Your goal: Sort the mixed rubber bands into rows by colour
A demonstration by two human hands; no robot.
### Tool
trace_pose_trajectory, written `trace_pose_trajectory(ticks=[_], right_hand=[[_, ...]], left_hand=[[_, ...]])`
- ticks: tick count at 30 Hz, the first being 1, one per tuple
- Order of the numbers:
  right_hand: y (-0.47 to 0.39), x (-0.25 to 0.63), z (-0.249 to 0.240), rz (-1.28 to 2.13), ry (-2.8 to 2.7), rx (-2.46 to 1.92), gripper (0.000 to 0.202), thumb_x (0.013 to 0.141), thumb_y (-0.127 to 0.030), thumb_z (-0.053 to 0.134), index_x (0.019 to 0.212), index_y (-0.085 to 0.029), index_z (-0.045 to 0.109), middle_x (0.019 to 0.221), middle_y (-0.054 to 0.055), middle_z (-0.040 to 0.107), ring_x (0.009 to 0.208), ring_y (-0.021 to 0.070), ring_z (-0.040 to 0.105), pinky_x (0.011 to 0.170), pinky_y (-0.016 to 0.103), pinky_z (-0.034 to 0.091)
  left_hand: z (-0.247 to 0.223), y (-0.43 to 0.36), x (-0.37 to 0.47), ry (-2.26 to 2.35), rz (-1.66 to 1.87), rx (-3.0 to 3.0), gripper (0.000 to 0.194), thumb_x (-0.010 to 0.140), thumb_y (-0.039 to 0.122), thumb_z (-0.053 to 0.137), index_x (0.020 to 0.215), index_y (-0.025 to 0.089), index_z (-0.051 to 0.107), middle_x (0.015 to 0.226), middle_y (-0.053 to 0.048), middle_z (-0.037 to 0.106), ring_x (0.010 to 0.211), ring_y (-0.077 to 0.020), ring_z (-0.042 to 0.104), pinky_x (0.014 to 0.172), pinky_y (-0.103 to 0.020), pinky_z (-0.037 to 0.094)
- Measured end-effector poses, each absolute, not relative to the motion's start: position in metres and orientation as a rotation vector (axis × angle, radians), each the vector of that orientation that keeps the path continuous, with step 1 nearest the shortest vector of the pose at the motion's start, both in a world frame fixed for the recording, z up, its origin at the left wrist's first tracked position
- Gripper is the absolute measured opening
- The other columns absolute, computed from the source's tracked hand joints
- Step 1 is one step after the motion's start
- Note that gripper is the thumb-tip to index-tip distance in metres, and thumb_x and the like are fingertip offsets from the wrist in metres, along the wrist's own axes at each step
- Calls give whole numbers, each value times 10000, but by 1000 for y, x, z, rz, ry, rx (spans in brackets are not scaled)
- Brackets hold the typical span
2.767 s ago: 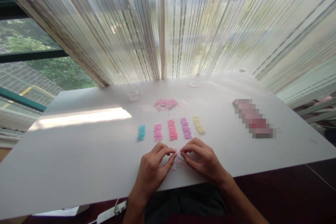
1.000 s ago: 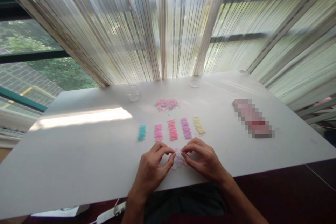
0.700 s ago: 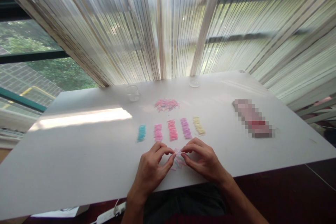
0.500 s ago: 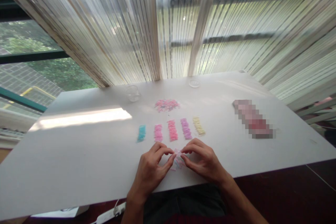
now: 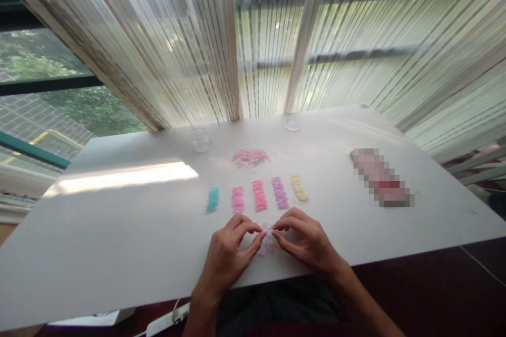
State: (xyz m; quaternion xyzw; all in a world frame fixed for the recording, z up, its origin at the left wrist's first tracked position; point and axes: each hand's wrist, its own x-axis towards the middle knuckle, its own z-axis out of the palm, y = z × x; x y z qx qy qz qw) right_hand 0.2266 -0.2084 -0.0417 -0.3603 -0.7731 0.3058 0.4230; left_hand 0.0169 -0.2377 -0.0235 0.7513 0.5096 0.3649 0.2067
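My left hand (image 5: 231, 245) is closed in a pinch above a small loose pile of thin mixed-colour pieces (image 5: 270, 245). Facing it, my right hand (image 5: 306, 239) pinches too, its fingertips close to the left ones. Something tiny and pale shows between the fingertips, too small to name. Beyond the hands, similar short pieces lie in neat columns: a teal column (image 5: 213, 200), a pink column (image 5: 237, 199), a coral column (image 5: 260, 195), a purple column (image 5: 280, 192) and a yellow column (image 5: 299, 189). Farther back is a larger mixed pile (image 5: 251, 157), mostly pink.
The white table (image 5: 118, 242) has a bright sunlit strip on its left. A clear container (image 5: 201, 139) and a clear round lid (image 5: 292, 124) sit near the back edge. A pixelated oblong item (image 5: 381, 176) lies at right. Stringy curtains (image 5: 197, 37) hang behind.
Both hands hold nearly the same pinched pose over the small pile. The view has shifted very slightly; the columns and the larger pile look unchanged.
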Motion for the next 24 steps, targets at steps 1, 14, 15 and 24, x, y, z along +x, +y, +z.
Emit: trace_pose_trajectory(ticks=[1,14,15,24], right_hand=[[-208,227,-42,765,-1934,-905,41,915,-200,672,917,-226,703,812,22,643,736,160,624,678,277,546],[-208,226,-39,739,-1933,-904,57,907,-176,662,889,-216,697,779,21,645,712,159,622,653,269,531],[-208,226,-39,738,-1934,-903,57,906,-171,663,887,-215,696,777,20,642,711,158,622,653,267,529],[-208,226,-40,744,-1930,-909,52,904,-167,670,875,-203,692,779,21,634,716,155,618,660,265,519]], left_hand=[[-24,-238,17,1422,1013,2093,85,944,249,628,909,210,694,820,-12,632,682,-119,607,571,-200,477],[-27,-238,16,1391,1025,2054,84,931,205,636,967,210,711,851,-14,644,693,-116,609,577,-189,474],[-28,-238,16,1388,1027,2052,87,931,203,636,974,210,711,853,-14,643,693,-115,607,582,-190,474],[-29,-240,15,1403,1009,2043,70,931,216,639,942,213,708,846,-9,632,684,-113,591,585,-195,463]])
